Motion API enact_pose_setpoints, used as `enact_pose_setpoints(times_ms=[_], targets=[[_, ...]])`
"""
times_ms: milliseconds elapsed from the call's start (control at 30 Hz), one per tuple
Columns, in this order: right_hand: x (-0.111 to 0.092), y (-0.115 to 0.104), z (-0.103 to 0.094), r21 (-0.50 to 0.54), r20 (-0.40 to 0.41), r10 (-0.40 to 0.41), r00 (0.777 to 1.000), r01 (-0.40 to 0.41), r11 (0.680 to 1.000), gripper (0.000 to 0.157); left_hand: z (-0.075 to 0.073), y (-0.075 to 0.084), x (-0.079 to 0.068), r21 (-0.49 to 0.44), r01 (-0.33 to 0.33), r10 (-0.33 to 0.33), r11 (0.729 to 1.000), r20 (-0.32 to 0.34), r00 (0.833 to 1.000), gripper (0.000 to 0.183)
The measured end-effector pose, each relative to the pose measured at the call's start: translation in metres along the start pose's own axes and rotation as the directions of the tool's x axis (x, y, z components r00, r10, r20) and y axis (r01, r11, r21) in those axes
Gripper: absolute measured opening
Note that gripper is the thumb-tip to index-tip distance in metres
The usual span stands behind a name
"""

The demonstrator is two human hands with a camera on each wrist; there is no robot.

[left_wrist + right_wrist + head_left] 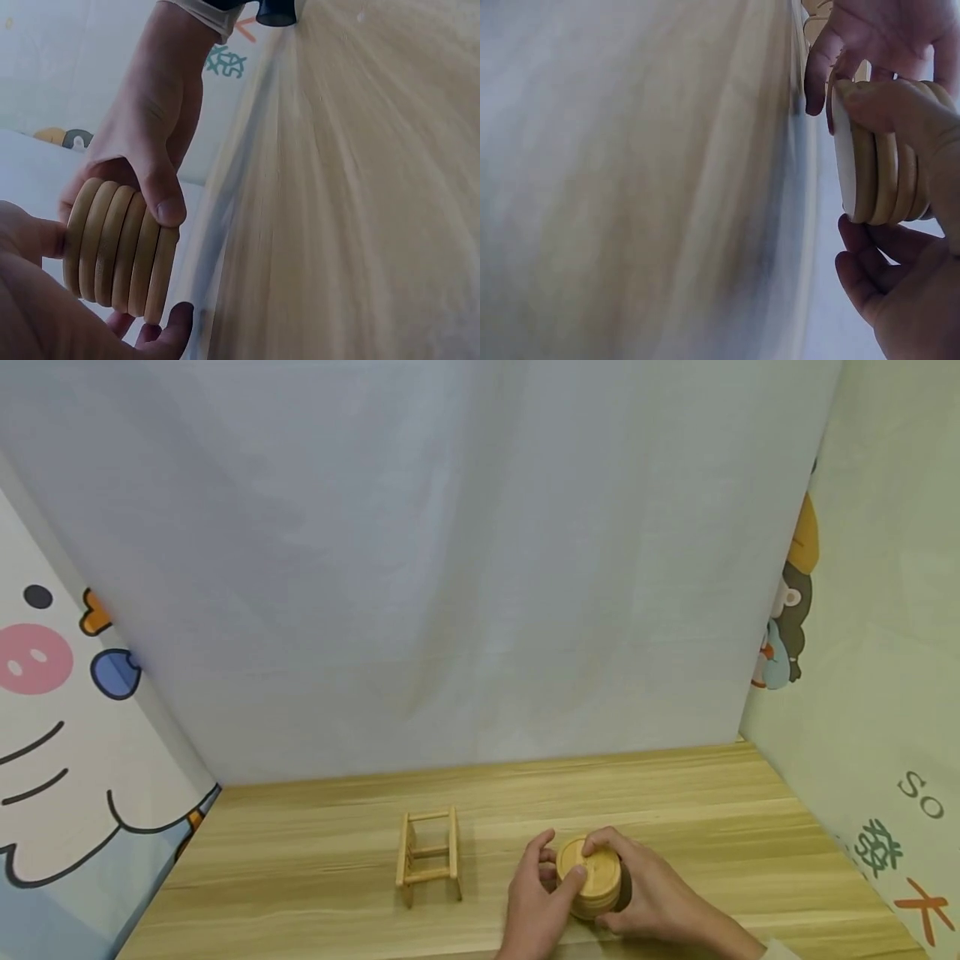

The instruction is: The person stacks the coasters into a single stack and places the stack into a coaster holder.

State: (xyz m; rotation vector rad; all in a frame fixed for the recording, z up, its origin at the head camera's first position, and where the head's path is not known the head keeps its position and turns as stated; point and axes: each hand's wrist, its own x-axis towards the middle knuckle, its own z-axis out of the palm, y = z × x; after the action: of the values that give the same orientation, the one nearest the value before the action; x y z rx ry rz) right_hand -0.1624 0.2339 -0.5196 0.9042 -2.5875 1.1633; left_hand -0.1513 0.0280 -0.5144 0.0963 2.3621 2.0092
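Both hands hold a stack of round wooden coasters at the front right of the table. My left hand lays its thumb on the top coaster, its fingers bent around the stack's left side. From the other side my right hand grips the stack, one finger over the top and the thumb low. Seen from the left wrist, the coasters lie flat against each other, with the right thumb at the lowest edge. A pale underside shows on the end coaster in the right wrist view.
A small wooden rack with thin bars stands on the wood-grain table, left of the hands. A grey-white curtain rises behind the table. Printed cartoon panels flank it on the left and right.
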Motion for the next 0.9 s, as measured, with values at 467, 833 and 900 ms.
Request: enact_pose_setpoints(times_ms=[467, 833, 900], targets=[[0.001, -0.011, -0.001, 0.039, 0.012, -0.021, 1.000, 0.021, 0.999, 0.084, 0.002, 0.001, -0.011, -0.140, 0.025, -0.034, 0.990, -0.061, 0.998, 0.052], [0.002, -0.017, 0.001, 0.094, 0.017, -0.028, 0.999, 0.027, 0.995, 0.081, -0.004, 0.002, -0.012, -0.270, 0.053, -0.075, 0.962, -0.073, 0.995, 0.043], [0.003, -0.018, 0.002, 0.125, 0.026, -0.021, 0.999, 0.018, 0.992, 0.080, -0.004, -0.010, -0.008, -0.291, 0.032, -0.053, 0.956, -0.068, 0.996, 0.044]])
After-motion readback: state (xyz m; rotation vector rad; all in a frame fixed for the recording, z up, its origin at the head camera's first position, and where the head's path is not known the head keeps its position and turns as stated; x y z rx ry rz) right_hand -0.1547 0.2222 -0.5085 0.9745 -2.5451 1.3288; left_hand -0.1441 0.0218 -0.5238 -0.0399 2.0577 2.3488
